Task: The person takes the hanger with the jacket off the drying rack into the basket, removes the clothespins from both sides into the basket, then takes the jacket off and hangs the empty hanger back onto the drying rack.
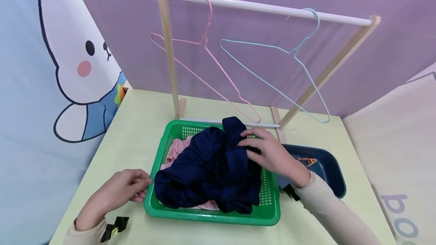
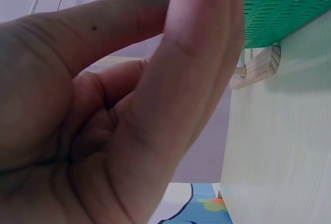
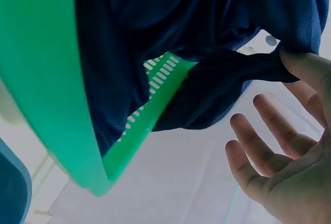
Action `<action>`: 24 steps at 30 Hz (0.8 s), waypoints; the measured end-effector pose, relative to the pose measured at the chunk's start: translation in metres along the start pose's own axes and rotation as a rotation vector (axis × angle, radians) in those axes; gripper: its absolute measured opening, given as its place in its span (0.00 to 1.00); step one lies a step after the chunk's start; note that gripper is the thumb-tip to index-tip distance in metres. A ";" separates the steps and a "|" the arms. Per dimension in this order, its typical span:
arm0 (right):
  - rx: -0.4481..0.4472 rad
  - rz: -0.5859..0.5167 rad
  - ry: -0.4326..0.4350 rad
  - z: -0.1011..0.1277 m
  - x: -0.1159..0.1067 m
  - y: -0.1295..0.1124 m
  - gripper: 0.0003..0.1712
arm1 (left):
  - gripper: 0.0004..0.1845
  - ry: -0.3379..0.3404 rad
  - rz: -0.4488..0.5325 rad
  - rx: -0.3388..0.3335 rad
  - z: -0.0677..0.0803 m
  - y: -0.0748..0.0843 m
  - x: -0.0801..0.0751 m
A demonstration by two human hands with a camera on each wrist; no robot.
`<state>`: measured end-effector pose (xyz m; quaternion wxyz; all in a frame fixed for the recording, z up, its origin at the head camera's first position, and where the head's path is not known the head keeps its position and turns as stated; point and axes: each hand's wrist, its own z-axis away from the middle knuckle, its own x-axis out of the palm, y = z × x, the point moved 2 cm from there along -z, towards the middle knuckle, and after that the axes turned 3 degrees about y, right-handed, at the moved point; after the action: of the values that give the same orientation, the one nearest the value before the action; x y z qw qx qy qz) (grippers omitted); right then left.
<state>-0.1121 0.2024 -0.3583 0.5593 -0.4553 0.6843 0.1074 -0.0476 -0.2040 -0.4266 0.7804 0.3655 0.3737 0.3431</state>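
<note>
A green plastic basket (image 1: 192,217) holds a crumpled navy garment (image 1: 204,165), with pink cloth (image 1: 177,149) showing beneath it. At the basket's left rim, my left hand (image 1: 124,188) holds the edge with thumb and curled fingers; in the left wrist view the hand (image 2: 139,94) hides the exact contact. Over the basket's right side, my right hand (image 1: 267,150) pinches a raised fold of the navy garment. The right wrist view has that fold (image 3: 289,27) between thumb and index finger, while the other fingers of the hand (image 3: 289,157) spread apart below.
Behind the basket stands a rack with a white rail (image 1: 259,6) and wooden legs (image 1: 168,56). A pink hanger (image 1: 218,63) and a light blue hanger (image 1: 269,82) hang from it. Right of the basket, a dark blue tray (image 1: 335,173) contains an orange clip (image 1: 308,160).
</note>
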 end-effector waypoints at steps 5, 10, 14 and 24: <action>-0.070 0.022 0.035 0.011 -0.007 -0.018 0.11 | 0.08 0.006 -0.006 0.003 0.001 0.000 0.000; -0.057 0.036 0.018 0.019 -0.016 -0.035 0.10 | 0.08 0.007 -0.004 0.014 0.002 0.001 0.001; -0.006 0.037 -0.045 0.023 -0.022 -0.044 0.15 | 0.08 0.007 -0.003 0.014 0.003 0.001 0.001; 0.259 0.091 -0.417 0.024 0.001 -0.032 0.56 | 0.08 0.012 -0.019 0.007 0.002 0.003 0.002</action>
<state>-0.0723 0.1994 -0.3561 0.7366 -0.3164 0.5822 0.1356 -0.0455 -0.2014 -0.4244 0.7801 0.3625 0.3831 0.3366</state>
